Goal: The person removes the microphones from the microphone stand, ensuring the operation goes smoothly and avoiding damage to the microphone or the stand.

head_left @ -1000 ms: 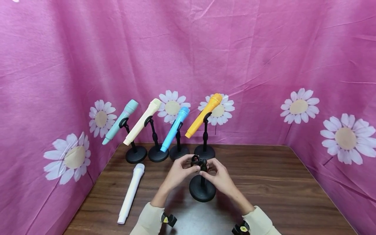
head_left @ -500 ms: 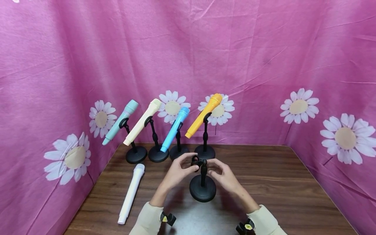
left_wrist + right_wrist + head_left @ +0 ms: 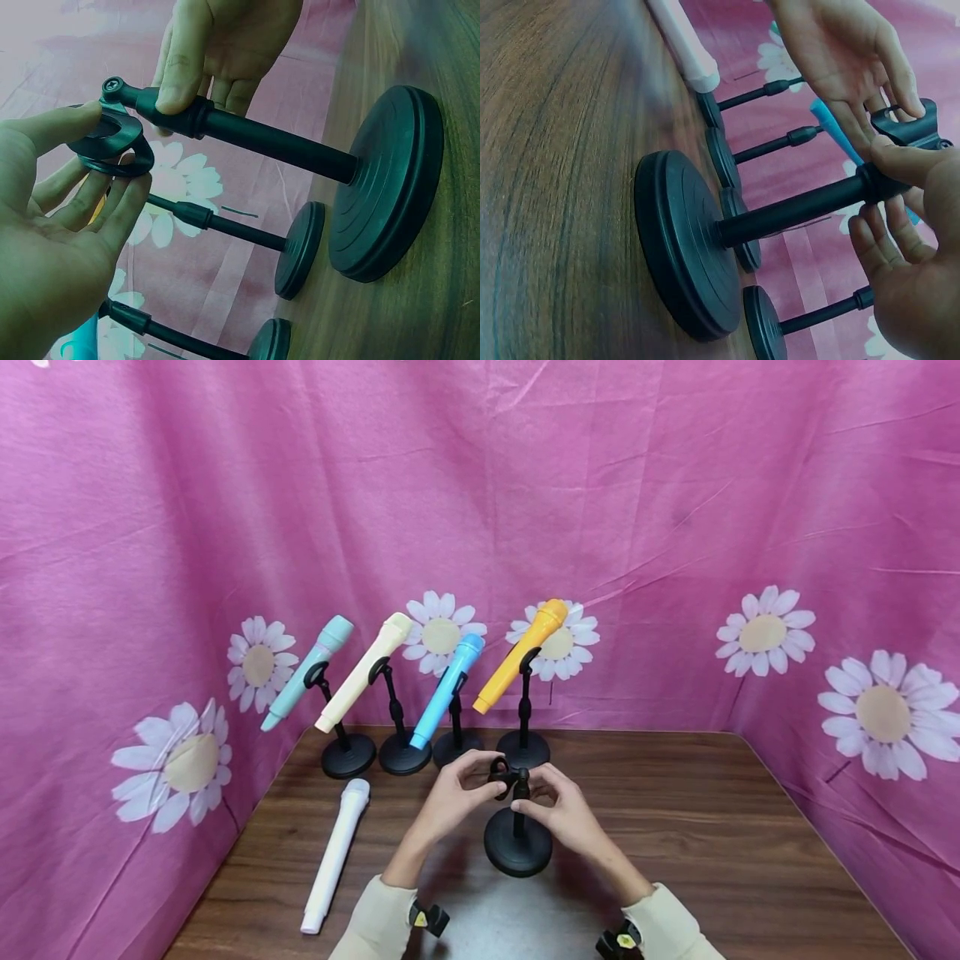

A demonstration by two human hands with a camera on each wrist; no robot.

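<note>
A black desktop microphone stand (image 3: 517, 853) stands upright on the table in front of me. Its ring-shaped clip (image 3: 116, 142) is pinched between the thumb and fingers of my left hand (image 3: 453, 795). Just below the clip, my right hand (image 3: 564, 817) grips the collar at the top of the pole, thumb on the near side, as the left wrist view shows. The clip has no microphone in it. To the left, a white microphone (image 3: 335, 858) lies on the table.
Behind, a row of stands carries a teal microphone (image 3: 307, 672), a cream one (image 3: 363, 672), a blue one (image 3: 447, 691) and an orange one (image 3: 521, 656). The pink curtain (image 3: 637, 527) encloses the back and sides of the wooden table (image 3: 690, 827).
Half a second ago my right thumb and fingers were loosened and slightly right of the pole; now they are back on the collar. My left hand keeps the clip, nearly unmoved.
</note>
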